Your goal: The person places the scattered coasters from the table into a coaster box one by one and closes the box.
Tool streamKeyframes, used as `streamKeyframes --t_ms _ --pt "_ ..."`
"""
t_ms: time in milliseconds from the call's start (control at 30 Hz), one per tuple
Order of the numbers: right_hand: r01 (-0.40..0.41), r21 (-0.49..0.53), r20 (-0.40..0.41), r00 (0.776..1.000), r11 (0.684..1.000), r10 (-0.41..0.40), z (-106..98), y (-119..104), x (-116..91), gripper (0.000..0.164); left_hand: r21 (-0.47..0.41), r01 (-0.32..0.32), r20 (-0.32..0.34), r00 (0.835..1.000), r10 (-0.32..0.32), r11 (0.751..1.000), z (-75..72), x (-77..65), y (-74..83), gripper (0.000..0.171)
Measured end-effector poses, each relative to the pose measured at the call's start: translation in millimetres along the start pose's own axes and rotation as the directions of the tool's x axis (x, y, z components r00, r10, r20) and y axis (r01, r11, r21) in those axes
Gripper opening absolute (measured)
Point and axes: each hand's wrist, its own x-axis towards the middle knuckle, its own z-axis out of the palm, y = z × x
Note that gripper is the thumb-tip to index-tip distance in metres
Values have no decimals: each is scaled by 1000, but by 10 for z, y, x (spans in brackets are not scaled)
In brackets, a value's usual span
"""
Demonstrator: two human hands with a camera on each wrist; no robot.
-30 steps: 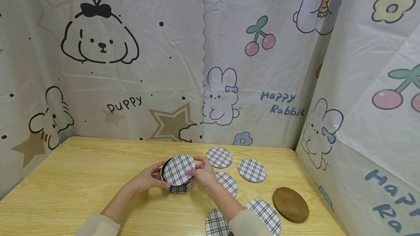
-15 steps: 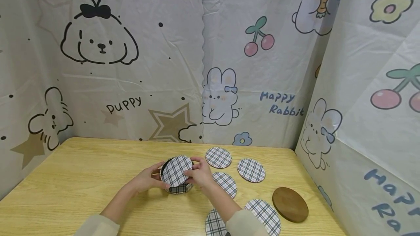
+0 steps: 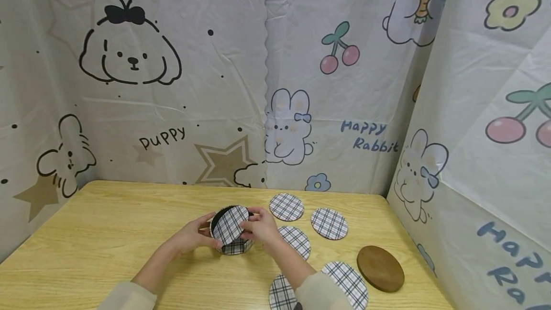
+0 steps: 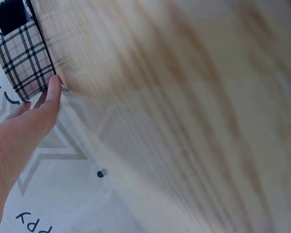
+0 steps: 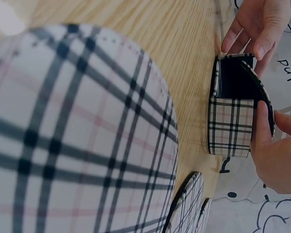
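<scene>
A round plaid coaster holder (image 3: 236, 247) with a dark inside stands on the table. My left hand (image 3: 195, 236) grips its left side; in the left wrist view the fingers lie along the plaid wall (image 4: 26, 60). Over the holder's mouth, my right hand (image 3: 263, 227) pinches a plaid coaster (image 3: 230, 224) by its right edge. The coaster is tilted, its left lower edge near the left thumb. In the right wrist view a cut-out shows in the holder's wall (image 5: 230, 128), and the coaster's dark underside faces the opening.
Several plaid coasters lie to the right, among them a back one (image 3: 287, 206), a right one (image 3: 329, 224) and one (image 3: 348, 283) near the right sleeve. A brown round disc (image 3: 380, 269) lies near the table's right edge. Printed cloth (image 3: 206, 71) hangs behind the table (image 3: 129, 219).
The right hand has tipped the coaster more steeply and shifted it slightly left, so more of the holder's dark inside shows. The left hand has stayed in place.
</scene>
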Motion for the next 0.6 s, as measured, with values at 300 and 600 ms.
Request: streamKeyframes --t_ms 300,600 --pt "25 -75 -6 1000 997 -26 -49 -8 -5 48 8 -2 -5 1000 2 1000 7 6 15 97" --pt "49 -212 -2 999 976 -50 -105 -10 5 43 9 -11 2 1000 11 1000 -1 27 -9 99"
